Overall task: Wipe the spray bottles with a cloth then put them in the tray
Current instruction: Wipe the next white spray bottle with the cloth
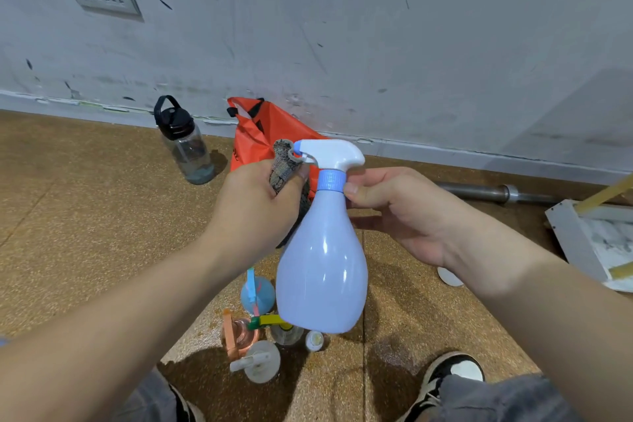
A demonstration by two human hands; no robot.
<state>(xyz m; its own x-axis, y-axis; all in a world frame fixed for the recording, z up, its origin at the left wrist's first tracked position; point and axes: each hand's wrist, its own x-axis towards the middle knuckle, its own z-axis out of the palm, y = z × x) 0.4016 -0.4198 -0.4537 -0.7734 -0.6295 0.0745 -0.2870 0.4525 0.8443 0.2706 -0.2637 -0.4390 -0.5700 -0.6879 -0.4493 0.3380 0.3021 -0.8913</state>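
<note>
A pale lilac spray bottle (322, 271) with a white trigger head and a blue collar hangs in the air in front of me. My right hand (394, 212) pinches its neck at the collar. My left hand (253, 205) grips a grey woven cloth (284, 164) and holds it against the nozzle and trigger side of the head. On the floor below stand several smaller spray bottles (260, 329), among them a blue, a pink, a clear one with a yellow trigger, and a white-topped one. A white tray (568, 233) lies at the right edge, partly out of view.
A clear water bottle (186, 144) with a black lid and an orange bag (260, 134) stand against the wall. A metal bar (493, 192) lies along the skirting on the right. My shoes (452, 377) show at the bottom. The brown floor looks wet near the bottles.
</note>
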